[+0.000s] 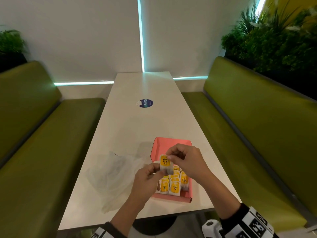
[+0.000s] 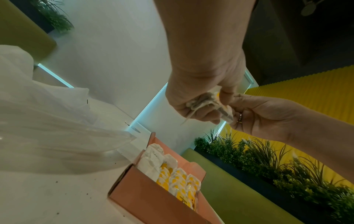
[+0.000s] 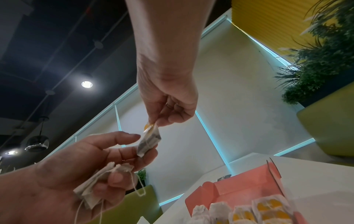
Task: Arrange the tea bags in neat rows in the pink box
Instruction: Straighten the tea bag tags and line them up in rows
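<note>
From the head view, the right hand (image 1: pixel 184 159) pinches a tea bag (image 1: pixel 166 164) above the pink box (image 1: pixel 171 143) on the counter (image 1: pixel 137 121). The left wrist view shows the left hand (image 2: pixel 199 97) clutching spare bags (image 2: pixel 199 103). In the right wrist view their loose strings (image 3: pixel 138 186) dangle; these could snag and upset the rows (image 3: pixel 249 212).

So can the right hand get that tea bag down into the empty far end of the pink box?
Probably yes: the right hand pinches the tea bag just above the pink box, whose far end lies open and bare.

A white table (image 1: pixel 130 121) carries a round blue sticker (image 1: pixel 145 103) and a crumpled clear plastic bag (image 1: pixel 113 176); green benches (image 1: pixel 51 134) flank it; plants (image 1: pixel 274 40) behind.
</note>
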A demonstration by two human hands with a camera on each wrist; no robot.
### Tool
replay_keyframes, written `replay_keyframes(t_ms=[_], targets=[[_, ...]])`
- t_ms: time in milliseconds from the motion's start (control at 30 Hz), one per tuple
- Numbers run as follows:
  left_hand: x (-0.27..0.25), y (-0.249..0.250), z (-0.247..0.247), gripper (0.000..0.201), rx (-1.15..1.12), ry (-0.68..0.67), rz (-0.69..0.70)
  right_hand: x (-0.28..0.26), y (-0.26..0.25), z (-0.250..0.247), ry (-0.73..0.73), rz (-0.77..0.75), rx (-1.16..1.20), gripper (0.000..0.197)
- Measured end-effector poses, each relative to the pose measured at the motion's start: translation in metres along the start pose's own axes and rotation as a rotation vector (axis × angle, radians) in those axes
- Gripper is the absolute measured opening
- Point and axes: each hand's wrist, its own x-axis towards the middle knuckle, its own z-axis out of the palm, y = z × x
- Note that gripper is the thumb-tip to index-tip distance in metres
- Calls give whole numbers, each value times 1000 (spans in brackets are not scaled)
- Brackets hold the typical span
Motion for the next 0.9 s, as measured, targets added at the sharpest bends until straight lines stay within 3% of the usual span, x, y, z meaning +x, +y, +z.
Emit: replay_keyframes(t_ms=[133, 200, 300, 367, 433, 533, 600, 667, 700, 833, 900], targets=[[0, 0, 0, 24, 53, -38, 37, -1, -2, -1, -13, 17, 19, 23], [0, 0, 0, 16, 115, -29, 69, -1, -5, -2, -43, 33, -19, 17], [0, -2, 0, 7, 188, -41, 104, 1, -5, -7, -260, 96, -218, 34], [1, -4, -1, 6, 245, -96, 101, 3, 0, -8, -371, 91, -363, 30], [3, -10, -2, 8, 324, -133, 77, 6, 7, -8, -308, 92, -424, 18], [7, -24, -7, 15, 458, -139, 58, 11, 18, -12, 20, 136, -421, 10], [8, -35, -9, 21, 601, -171, 76, 11, 25, -13, -80, 195, -493, 19], [9, -44, -9, 26, 751, -233, 95, 7, 34, -11, -276, 277, -620, 6], [9, -48, -9, 28, 818, -271, 99, 4, 40, -9, -306, 309, -655, 5], [7, -57, -4, 29, 986, -341, 122, -3, 60, -3, -312, 421, -764, 30], [6, -62, -1, 27, 1004, -331, 140, -8, 67, 2, -343, 451, -819, 29]])
